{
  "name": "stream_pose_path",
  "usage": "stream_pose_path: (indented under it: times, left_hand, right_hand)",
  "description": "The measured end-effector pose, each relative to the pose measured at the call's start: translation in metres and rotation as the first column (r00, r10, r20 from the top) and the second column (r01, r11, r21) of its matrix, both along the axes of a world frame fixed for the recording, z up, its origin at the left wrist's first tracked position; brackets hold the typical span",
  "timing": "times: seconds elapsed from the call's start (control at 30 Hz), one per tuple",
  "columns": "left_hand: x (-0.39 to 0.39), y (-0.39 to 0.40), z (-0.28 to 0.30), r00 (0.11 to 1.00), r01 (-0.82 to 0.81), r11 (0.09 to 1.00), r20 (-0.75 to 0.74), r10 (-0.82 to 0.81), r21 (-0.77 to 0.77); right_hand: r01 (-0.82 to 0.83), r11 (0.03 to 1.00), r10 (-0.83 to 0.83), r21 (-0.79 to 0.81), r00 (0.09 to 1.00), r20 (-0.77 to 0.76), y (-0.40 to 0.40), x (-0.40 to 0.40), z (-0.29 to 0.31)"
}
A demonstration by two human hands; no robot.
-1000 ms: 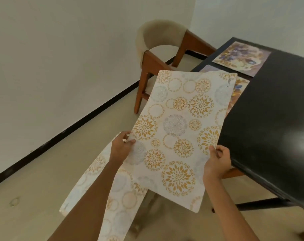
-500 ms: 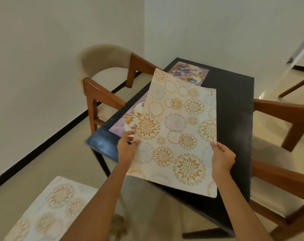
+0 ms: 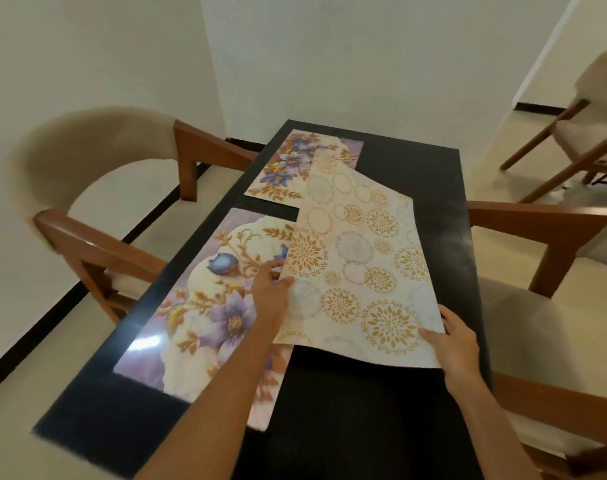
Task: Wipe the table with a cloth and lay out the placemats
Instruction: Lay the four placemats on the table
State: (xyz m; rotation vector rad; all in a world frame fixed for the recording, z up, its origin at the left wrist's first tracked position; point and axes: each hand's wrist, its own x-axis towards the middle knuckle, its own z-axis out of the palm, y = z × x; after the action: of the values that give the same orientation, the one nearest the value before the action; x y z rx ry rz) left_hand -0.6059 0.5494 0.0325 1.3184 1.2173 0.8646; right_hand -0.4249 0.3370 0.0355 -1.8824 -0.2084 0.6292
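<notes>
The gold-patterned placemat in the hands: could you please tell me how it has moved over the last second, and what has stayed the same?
The gold-patterned placemat has come from beside the black table to over its right side, overlapping both floral placemats, the near one and the far one. Nothing was released: the left hand and right hand keep gripping its near corners. The floral placemats lie unchanged.

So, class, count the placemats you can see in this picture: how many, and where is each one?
3. A floral placemat lies on the table's near left, another floral placemat lies far left, and a gold-circle placemat is held over the right side by both hands. More could lie hidden beneath it.
</notes>
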Motion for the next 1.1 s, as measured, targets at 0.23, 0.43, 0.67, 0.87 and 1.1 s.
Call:
stream_pose_path:
  times: [0.23, 0.43, 0.67, 0.87, 1.1]
  left_hand:
    - [0.127, 0.103, -0.014, 0.978, 0.206, 0.976, 0.008, -0.206, -0.062]
    - [0.204, 0.139, -0.029, 0.895, 0.419, 0.903, -0.127, -0.428, -0.093]
    - [0.243, 0.141, -0.04, 0.779, 0.46, 0.886, -0.503, -0.373, 0.056]
    - [0.251, 0.147, -0.045, 0.762, 0.42, 0.907, -0.553, -0.338, 0.024]
    - [0.252, 0.143, -0.048, 0.801, 0.357, 0.934, -0.519, -0.298, 0.016]
  right_hand:
    - [0.375, 0.927, -0.375, 0.03, 0.927, 0.019, 0.092, 0.095, -0.018]
    - [0.497, 0.867, -0.498, 0.036, 0.865, 0.057, 0.129, 0.171, -0.023]
    - [0.444, 0.896, -0.444, 0.013, 0.896, 0.022, 0.148, 0.227, -0.017]
    - [0.438, 0.899, -0.438, -0.009, 0.898, -0.035, 0.156, 0.244, -0.014]
    - [0.696, 0.709, -0.649, 0.117, 0.708, -0.278, 0.144, 0.222, -0.023]
